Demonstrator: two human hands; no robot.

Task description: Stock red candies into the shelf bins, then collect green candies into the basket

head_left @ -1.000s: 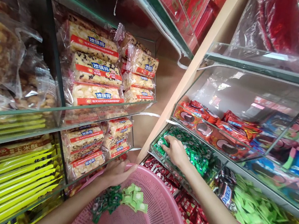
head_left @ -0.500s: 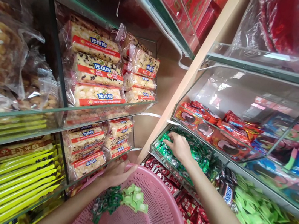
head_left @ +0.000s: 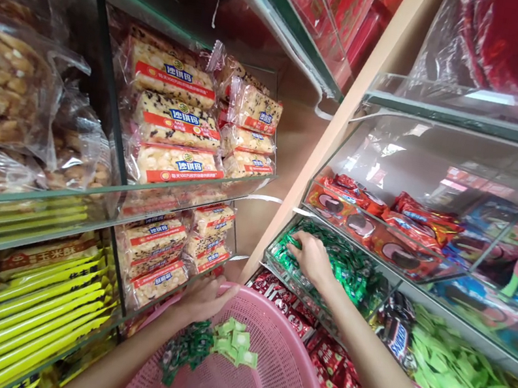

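Note:
My left hand (head_left: 202, 300) is closed over the far left rim of a pink plastic basket (head_left: 304, 367). Inside the basket lie a heap of dark green wrapped candies (head_left: 186, 349) and a smaller heap of pale green packets (head_left: 237, 342). To the right, my right hand (head_left: 311, 259) reaches into a clear bin of shiny green wrapped candies (head_left: 350, 272). Its fingers curl down among them, thumb and fingertips closing on some; how many is hidden.
Wrapped puffed-grain bars (head_left: 179, 121) stack on the left glass shelves, above yellow packets (head_left: 41, 310). Red-wrapped sweets (head_left: 337, 379) lie beneath the green bin. Light green packets (head_left: 456, 379) fill a bin at right. A glass shelf edge (head_left: 475, 117) and wooden post (head_left: 316, 150) stand close by.
The view has shifted slightly, moving the shelves a little to the right. My right hand stays in the green candies, and my left hand keeps its hold on the basket rim.

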